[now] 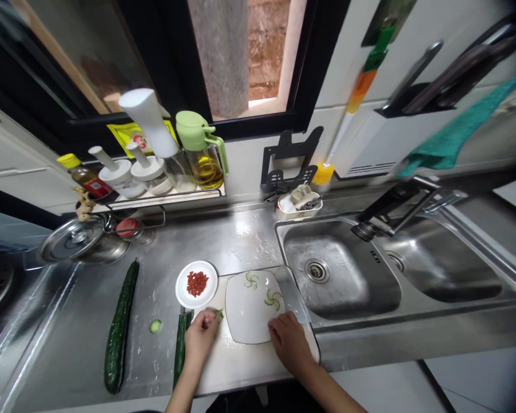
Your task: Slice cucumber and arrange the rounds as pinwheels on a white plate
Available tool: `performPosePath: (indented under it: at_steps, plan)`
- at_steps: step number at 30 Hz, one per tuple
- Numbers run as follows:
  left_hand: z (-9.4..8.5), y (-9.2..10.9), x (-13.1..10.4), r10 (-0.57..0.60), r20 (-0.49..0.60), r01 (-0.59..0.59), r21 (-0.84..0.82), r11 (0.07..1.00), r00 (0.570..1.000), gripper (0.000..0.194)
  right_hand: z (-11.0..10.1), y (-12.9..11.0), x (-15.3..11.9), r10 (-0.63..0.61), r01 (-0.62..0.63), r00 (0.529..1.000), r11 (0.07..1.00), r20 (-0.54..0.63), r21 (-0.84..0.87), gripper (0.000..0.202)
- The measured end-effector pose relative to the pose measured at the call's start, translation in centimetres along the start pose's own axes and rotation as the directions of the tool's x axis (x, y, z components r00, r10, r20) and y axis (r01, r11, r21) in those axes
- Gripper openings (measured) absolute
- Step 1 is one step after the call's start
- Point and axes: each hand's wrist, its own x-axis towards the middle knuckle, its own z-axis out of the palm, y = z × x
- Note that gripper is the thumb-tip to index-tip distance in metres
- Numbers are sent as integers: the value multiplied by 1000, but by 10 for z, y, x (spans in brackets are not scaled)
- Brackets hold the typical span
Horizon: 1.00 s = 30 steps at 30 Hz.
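My left hand pinches a small green cucumber piece just left of the square white plate. My right hand rests at the plate's right edge with its fingers curled; whatever they may hold is hidden. Two pinwheel shapes of thin green slices lie on the plate's upper and right parts. The plate sits on a pale cutting board. A round white dish of red bits stands behind my left hand. One cut cucumber lies beside my left wrist.
A whole cucumber and a round cucumber end lie on the steel counter at left. The double sink and its faucet are at right. Behind stand an oil bottle, seasoning jars and a lidded pot.
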Motion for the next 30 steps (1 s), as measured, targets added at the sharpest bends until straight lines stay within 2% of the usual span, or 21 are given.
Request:
performPosePath:
  at_steps: [4, 9, 15, 17, 20, 23, 26, 28, 30]
  plan:
    - [6, 18, -4, 38, 163, -3, -212, 977, 986, 30, 5, -6, 5, -19, 17, 1000, 990, 8, 142, 15]
    - [23, 44, -12, 77, 347, 52, -349, 936, 935, 27, 11, -16, 15, -62, 59, 998, 939, -4, 339, 21]
    - [33, 56, -16, 82, 497, 151, -412, 899, 864, 31, 6, -24, 26, 77, -116, 992, 881, 102, 459, 11]
    - [35, 56, -16, 41, 523, 199, -394, 897, 851, 36, 2, -24, 27, 80, -127, 990, 875, 120, 466, 9]
    - [38, 54, -15, -107, 568, 348, -336, 875, 816, 46, -2, -23, 26, 57, -92, 994, 886, 91, 455, 9]
    - [41, 53, -16, -242, 639, 527, -301, 795, 730, 50, -5, -23, 23, 37, -56, 998, 896, 51, 441, 10]
    - [44, 52, -16, -279, 700, 628, -305, 716, 657, 48, -6, -23, 20, 29, -39, 999, 904, 31, 425, 10]
    - [46, 51, -14, -270, 707, 648, -339, 682, 654, 46, -7, -22, 18, 39, -51, 999, 916, 37, 397, 11]
    - [49, 49, -13, -252, 682, 632, -390, 669, 687, 44, -7, -21, 15, 66, -82, 996, 924, 55, 373, 13]
